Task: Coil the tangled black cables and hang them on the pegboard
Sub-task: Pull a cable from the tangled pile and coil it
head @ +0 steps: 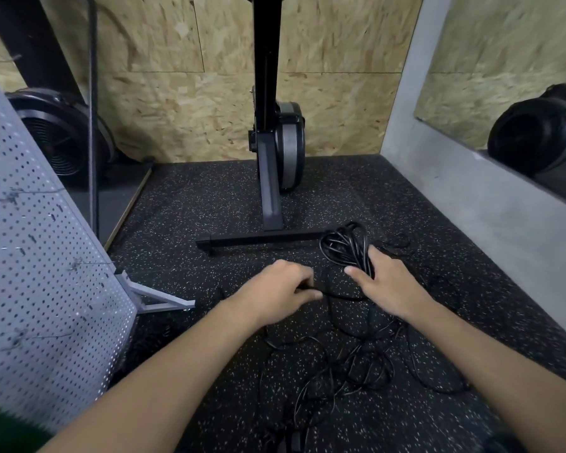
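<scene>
At centre frame, the right hand [389,282] is gripping a coiled bundle [347,248] of black cable while the left hand [280,289] is pinching a loose strand [340,296]; the pegboard [40,256] is standing at left.

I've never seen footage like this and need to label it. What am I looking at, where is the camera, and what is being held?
No robot here: one camera worn on a person's head looks down at their own bare arms. The right-hand grip holds a coil of black cable; the left-hand grip pinches a strand running toward it. More loose cable lies tangled on the speckled floor. A grey pegboard stands at the left, an exercise machine behind.
</scene>
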`<state>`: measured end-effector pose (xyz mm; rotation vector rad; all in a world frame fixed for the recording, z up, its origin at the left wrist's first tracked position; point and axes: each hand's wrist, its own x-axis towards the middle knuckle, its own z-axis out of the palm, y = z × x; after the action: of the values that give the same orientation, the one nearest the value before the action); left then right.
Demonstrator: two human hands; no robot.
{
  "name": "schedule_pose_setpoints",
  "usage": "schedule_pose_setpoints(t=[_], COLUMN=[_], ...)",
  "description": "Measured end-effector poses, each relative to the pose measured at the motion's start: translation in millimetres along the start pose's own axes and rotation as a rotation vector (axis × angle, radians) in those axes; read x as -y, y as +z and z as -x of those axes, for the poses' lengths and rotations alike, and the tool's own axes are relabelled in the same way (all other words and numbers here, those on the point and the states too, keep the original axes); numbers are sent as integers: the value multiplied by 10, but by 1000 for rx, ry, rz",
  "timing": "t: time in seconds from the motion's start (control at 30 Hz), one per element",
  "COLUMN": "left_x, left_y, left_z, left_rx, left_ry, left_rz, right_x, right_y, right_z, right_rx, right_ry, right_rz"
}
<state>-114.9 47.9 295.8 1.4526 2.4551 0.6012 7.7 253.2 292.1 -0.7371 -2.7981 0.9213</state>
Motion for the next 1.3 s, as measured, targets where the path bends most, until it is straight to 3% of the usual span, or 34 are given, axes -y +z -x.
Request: schedule_pose_setpoints(t=[0.13,0.33,0.6,0.77,0.93,1.07,1.2,1.3], left_x=[66,114,46,110,264,390,341,319], left_y=[-128,-149,-116,-167,-129,-108,11,70], left_z=[15,29,9,44,80,92,92,60], left_rx=[-144,-394,-432,-361,-159,66,189,14], left_ry=[-38,99,213,17,-102,-215,-183,-185], left_rz=[-40,118,207,313,526,851,603,594], right_x=[100,364,271,252,201,287,319,248], right_y=[-22,-37,15,42,-7,-167,-236,-185], right_z=[68,353,279,268,237,246,203,176], right_rx=[132,444,608,554,484,350,167,57], right_ry=[-38,-95,-132,-202,-263,-372,-351,-280], right_rz=[63,30,28,-133,-160,-287,-485,-559])
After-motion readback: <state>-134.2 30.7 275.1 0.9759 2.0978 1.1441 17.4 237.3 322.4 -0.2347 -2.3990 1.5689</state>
